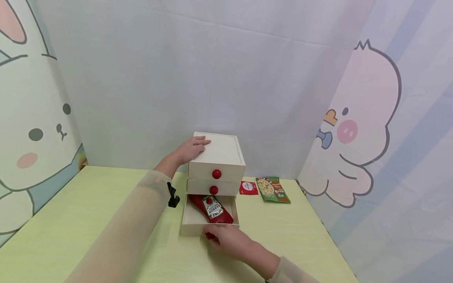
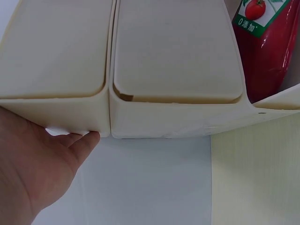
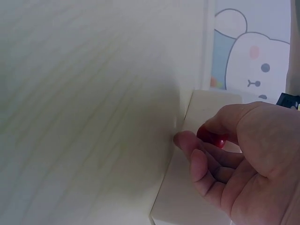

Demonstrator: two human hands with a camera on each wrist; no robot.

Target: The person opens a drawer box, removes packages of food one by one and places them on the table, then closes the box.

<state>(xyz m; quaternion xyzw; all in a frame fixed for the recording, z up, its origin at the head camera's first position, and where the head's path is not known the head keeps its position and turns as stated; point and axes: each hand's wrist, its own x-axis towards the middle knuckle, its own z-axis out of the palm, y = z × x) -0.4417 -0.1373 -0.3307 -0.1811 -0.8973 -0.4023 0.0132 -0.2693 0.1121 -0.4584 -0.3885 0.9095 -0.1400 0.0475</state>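
Head view: right hand (image 1: 231,241) pinches the red knob (image 1: 210,236) of the bottom drawer (image 1: 192,230), pulled out at lower centre with a red Heinz pouch (image 1: 213,211) inside, left hand (image 1: 189,151) fingers extended over the cream cabinet (image 1: 223,151)'s left top edge mid-frame, red sachet (image 1: 248,188) and green-brown packet (image 1: 273,190) right of centre.

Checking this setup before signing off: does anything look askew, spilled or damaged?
Nothing looks spilled. The red Heinz pouch lies slantwise across the open bottom drawer, not square to it. In the left wrist view, an edge of the drawer unit shows a small dark notch, possibly a chip.
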